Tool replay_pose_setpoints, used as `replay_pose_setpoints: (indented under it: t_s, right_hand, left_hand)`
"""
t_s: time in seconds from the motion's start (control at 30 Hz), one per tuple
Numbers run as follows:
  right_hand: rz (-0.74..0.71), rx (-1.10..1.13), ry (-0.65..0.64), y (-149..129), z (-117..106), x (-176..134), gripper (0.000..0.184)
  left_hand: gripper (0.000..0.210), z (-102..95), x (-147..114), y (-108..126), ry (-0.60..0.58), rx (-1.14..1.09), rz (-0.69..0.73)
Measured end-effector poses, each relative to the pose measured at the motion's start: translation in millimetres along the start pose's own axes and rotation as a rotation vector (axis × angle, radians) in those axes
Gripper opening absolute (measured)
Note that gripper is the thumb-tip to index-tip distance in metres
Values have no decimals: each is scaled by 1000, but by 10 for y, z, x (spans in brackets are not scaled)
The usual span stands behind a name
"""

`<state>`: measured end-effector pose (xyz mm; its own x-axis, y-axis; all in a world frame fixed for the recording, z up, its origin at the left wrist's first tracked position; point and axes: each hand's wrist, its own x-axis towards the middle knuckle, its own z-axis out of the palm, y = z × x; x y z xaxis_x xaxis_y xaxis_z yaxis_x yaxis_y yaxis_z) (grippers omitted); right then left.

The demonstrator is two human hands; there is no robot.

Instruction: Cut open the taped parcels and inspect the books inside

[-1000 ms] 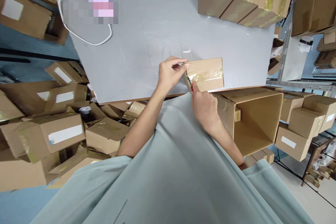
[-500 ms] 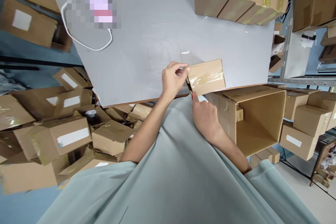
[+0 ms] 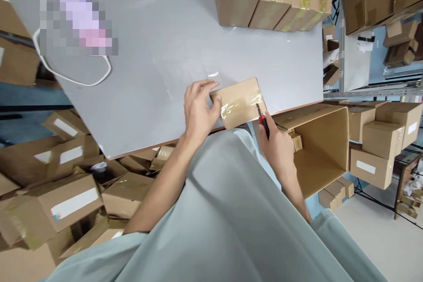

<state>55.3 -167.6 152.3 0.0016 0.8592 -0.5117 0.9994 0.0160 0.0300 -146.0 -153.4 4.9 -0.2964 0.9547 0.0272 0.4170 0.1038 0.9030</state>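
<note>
A small taped cardboard box lies at the near edge of the grey table. My left hand grips its left end, thumb on the near side and fingers at the far corner. In my right hand is a red and black utility knife, held in a closed grip. Its tip is over the right part of the box top, near the shiny tape; whether it touches cannot be made out. A small white scrap rests on the table just beyond the box.
Several taped boxes stand in a row at the table's far right. A large open carton is below the edge at right. Opened cartons pile up at left. A white cable loops near a blurred-out item.
My right hand has moved with the knife from the box's left end to its right end. My left hand has shifted its hold on the left end. The view has also moved.
</note>
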Motion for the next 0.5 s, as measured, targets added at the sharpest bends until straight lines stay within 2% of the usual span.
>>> replay_pose_setpoints:
  t_s: [0.13,0.2,0.27,0.37,0.5]
  right_hand:
    - [90,212,152,371,260,498,43]
    - [87,388,143,462,408,706,39]
    - [74,612,104,479,542,834,40]
    - [47,863,66,396,697,881,40]
    - [17,887,-12,212,777,829,38]
  left_hand:
    - [29,402,63,333,-154,12,164]
    - [30,608,124,395,-196,20,185]
    - [32,726,192,379,-210,26,170]
    - [33,688,264,280,-220,61,148]
    - [32,434,253,174,-223,140,130]
